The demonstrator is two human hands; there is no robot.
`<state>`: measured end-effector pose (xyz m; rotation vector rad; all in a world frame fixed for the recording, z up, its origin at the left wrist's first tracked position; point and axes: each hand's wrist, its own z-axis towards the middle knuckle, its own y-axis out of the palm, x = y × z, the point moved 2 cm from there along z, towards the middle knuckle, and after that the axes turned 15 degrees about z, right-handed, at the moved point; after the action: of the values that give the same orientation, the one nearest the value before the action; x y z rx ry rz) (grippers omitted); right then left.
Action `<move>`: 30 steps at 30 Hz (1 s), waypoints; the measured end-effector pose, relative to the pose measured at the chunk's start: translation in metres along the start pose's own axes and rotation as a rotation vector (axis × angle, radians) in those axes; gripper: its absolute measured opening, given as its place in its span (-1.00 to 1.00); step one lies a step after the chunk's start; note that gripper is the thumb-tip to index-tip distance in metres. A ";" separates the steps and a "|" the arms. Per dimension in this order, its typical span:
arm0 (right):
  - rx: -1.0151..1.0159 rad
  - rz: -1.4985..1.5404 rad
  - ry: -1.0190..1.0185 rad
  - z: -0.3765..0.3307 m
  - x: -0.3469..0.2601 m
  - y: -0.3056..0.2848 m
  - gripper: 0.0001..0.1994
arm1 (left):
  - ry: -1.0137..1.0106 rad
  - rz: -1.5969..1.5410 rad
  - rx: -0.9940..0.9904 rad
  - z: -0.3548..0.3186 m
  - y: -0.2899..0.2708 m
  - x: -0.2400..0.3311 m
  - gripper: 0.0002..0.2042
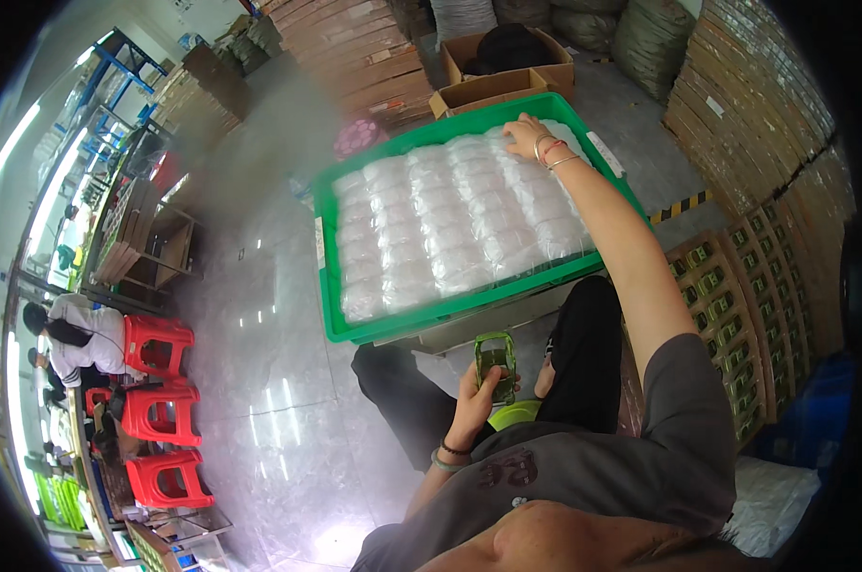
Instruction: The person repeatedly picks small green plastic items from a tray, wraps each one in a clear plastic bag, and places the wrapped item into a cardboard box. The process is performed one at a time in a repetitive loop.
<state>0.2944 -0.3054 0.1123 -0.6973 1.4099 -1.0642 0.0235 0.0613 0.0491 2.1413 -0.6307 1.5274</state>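
Observation:
My left hand (488,384) is closed round a green, translucent frame-shaped plastic piece (495,351), held upright above my lap with the thumb across its lower part. My right arm stretches forward over a green crate (355,331). Inside the crate, clear plastic-wrapped bundles (469,214) lie packed in several rows. At the crate's far right my right hand (526,138) rests on the bundles, its fingers bent and slightly apart. Its fingertips are partly hidden, and nothing is visibly lifted in them.
Cardboard trays of green pieces (727,315) stand to my right, below stacked cardboard (746,95). An open carton (507,81) sits beyond the crate. Red stools (164,415) line a workbench at far left, where people sit. A pink object (359,138) stands behind the crate.

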 end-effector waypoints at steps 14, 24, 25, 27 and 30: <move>0.209 1.444 0.037 -0.256 -0.074 -0.038 -0.80 | -0.087 0.016 -0.042 0.025 0.018 -0.023 -0.34; 0.273 0.904 -0.167 -0.338 -0.110 0.013 -0.81 | -0.152 -0.002 0.036 0.024 0.024 -0.010 -0.17; 0.296 0.780 -0.247 -0.337 -0.113 0.011 -0.79 | -0.155 0.028 0.035 0.023 0.023 -0.011 -0.16; 0.339 0.527 -0.405 -0.333 -0.120 0.006 -0.74 | -0.126 0.030 0.031 0.020 0.023 -0.013 -0.22; 0.327 0.380 -0.471 -0.331 -0.125 0.016 -0.68 | -0.074 0.042 0.043 0.020 0.023 -0.018 -0.30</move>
<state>-0.0073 -0.1205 0.1216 -0.3847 0.8874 -0.7418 0.0198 0.0331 0.0283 2.2386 -0.6775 1.5020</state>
